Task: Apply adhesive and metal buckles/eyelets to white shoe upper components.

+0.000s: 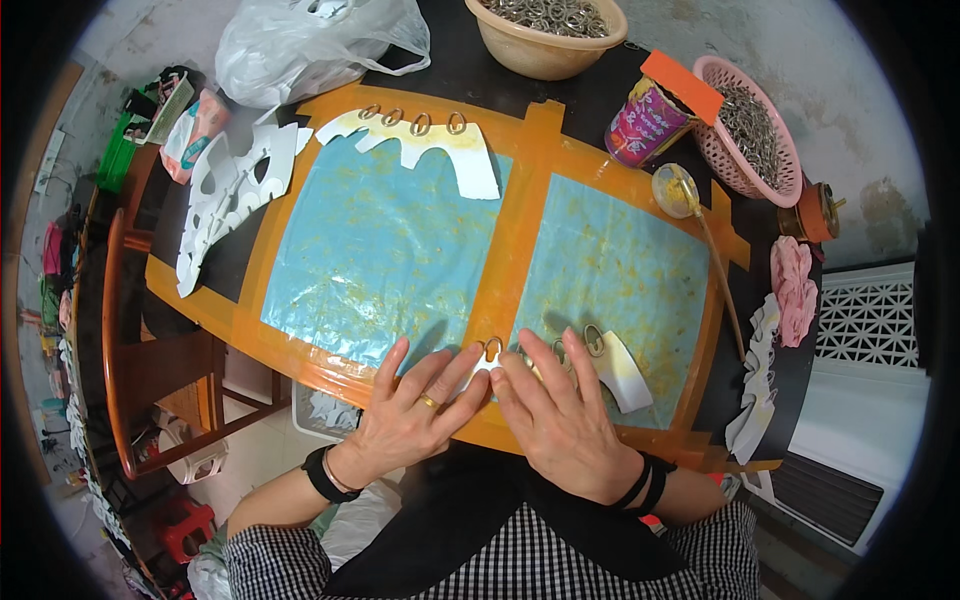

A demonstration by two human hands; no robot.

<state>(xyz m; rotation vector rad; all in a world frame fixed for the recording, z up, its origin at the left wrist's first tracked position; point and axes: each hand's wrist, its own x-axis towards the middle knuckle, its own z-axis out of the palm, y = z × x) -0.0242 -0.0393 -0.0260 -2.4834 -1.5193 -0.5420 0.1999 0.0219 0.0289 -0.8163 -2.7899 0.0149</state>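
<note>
A scalloped white strip (627,378) lies at the near side of the blue plastic sheeting, metal oval rings (594,341) along its upper edge. My left hand (415,410) rests on the strip's left end, fingers stretched and spread, thumb and index finger beside a ring (493,348). On the strip's middle lies my right hand (570,425), its fingers extended, hiding part of the strip and some rings. Both hands press from above; the undersides of the fingertips are hidden. Another scalloped white piece (477,165) with several rings and yellowish smears lies at the far left.
Orange tape (520,210) frames the sheeting. A ring-filled beige bowl (545,55), pink basket (750,130), purple can (645,125) and small dish (676,190) with a stick (725,280) stand far right. White cutouts (235,185) and a plastic bag (315,60) lie left.
</note>
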